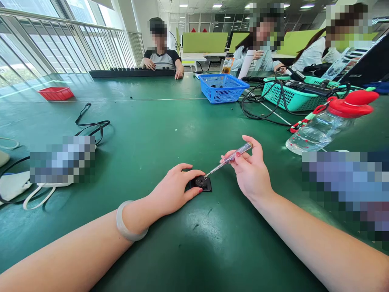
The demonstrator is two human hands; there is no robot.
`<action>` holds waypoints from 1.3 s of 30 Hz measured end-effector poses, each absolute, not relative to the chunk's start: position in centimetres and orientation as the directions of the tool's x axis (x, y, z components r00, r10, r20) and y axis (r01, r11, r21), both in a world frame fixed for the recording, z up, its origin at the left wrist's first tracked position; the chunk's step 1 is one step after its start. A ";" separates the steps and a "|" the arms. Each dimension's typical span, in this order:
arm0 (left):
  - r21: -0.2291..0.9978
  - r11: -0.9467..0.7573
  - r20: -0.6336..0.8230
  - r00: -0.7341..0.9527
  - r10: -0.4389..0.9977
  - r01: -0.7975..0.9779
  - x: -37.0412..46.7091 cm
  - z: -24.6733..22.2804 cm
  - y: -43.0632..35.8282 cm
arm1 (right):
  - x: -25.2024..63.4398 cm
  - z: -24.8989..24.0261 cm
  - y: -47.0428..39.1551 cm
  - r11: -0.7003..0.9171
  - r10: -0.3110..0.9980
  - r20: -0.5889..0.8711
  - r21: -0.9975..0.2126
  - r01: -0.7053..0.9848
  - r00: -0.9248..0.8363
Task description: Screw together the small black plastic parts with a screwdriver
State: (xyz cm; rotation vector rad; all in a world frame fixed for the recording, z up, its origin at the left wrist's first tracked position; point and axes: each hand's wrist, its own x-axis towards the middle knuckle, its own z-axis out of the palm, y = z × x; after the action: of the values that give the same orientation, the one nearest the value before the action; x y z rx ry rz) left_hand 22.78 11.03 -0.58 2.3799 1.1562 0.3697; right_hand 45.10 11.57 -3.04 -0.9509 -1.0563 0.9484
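Observation:
A small black square part [207, 185] with a round raised middle lies on the green table. My left hand [176, 187], a pale bangle on its wrist, grips this part between thumb and fingers from the left. In my right hand [252, 170] is a slim screwdriver [232, 157] with a clear handle, tilted down to the left. Its tip meets the round middle of the black part, or ends just above it; I cannot tell which. My left fingers hide the left side of the part.
A blue basket [223, 91], a green basket [294, 95] with cables, and a red-lidded water bottle [322, 125] stand beyond my right hand. At the far left sits a red tray [56, 93]. A black strap [91, 126] lies left. Several people sit across the table [136, 134].

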 end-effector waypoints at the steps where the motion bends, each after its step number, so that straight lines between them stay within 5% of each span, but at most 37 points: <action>1: 0.517 -0.535 0.035 0.608 0.793 0.668 22.8 -0.6 11.0 | 45.1 -3.0 11.5 0.318 0.936 0.284 -0.936 -0.149 0.207; 7: 0.521 -0.537 0.043 0.607 0.793 0.664 22.8 -0.6 11.1 | 45.2 -2.9 11.3 0.369 0.922 0.357 -0.927 -0.063 0.148; 27: 0.520 -0.549 0.059 0.613 0.788 0.655 22.7 -0.7 11.0 | 45.0 -2.9 11.7 0.158 0.967 0.128 -0.979 -0.125 0.220; 39: 0.517 -0.543 0.045 0.612 0.789 0.662 22.8 -0.8 11.1 | 45.1 -2.5 11.4 0.301 0.944 0.274 -0.943 -0.142 0.183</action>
State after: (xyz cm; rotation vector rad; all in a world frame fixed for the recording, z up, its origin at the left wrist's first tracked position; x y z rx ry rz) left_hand 22.77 11.09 -0.76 2.3850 1.1497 0.3782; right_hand 45.09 11.44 -2.55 -0.9472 -1.0963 0.9547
